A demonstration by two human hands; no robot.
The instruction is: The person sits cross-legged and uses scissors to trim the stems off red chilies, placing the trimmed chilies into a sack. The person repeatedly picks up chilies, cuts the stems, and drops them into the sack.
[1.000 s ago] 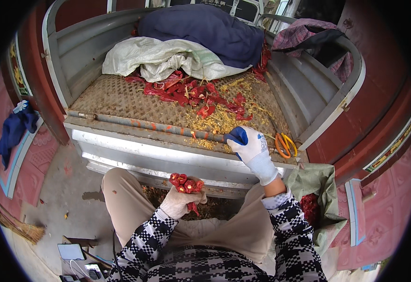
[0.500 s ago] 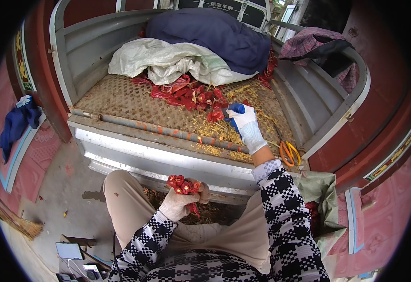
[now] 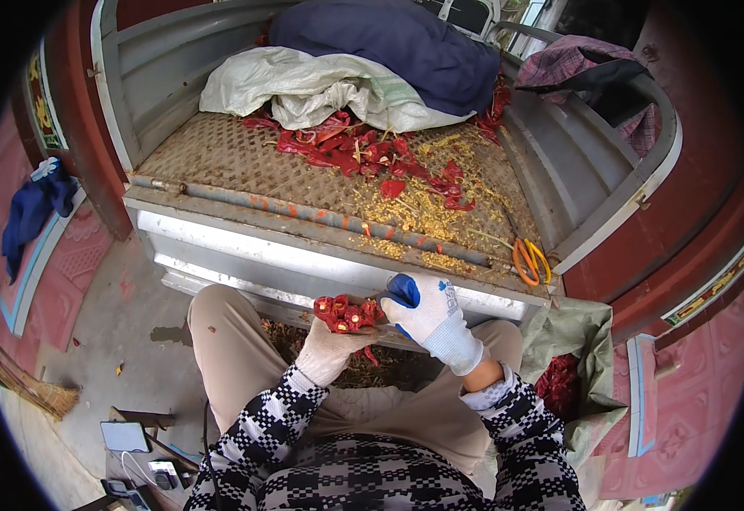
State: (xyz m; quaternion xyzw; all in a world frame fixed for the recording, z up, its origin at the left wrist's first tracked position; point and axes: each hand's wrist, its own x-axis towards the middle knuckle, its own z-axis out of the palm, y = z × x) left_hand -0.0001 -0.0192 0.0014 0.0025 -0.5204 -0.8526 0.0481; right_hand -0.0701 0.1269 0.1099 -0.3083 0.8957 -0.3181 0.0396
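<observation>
My left hand (image 3: pixel 331 347), in a pale knitted glove, is closed round a bunch of dried red chili peppers (image 3: pixel 346 314), their pale stem ends facing up. Beside the bunch, my right hand (image 3: pixel 429 317), in a white glove with blue-coated fingers, has its fingers curled in. Whatever those fingers may hold is hidden. Ahead, more dried red peppers (image 3: pixel 359 155) lie loose on the rusty patterned truck bed (image 3: pixel 210 162), among scattered yellow seeds (image 3: pixel 414 217). Orange and yellow loop handles (image 3: pixel 529 261) rest at the bed's right front corner.
A white woven sack (image 3: pixel 261 81) and a dark blue cloth bundle (image 3: pixel 389 38) cover the back of the bed. The metal tailgate (image 3: pixel 304 277) stands before my knees. An open green sack (image 3: pixel 589 341) with red peppers is at the right. Left below lies a phone (image 3: pixel 125 437).
My right hand has come back from the loose peppers on the bed to beside the bunch in my left hand. My left hand has risen slightly. The view has tilted a little downward.
</observation>
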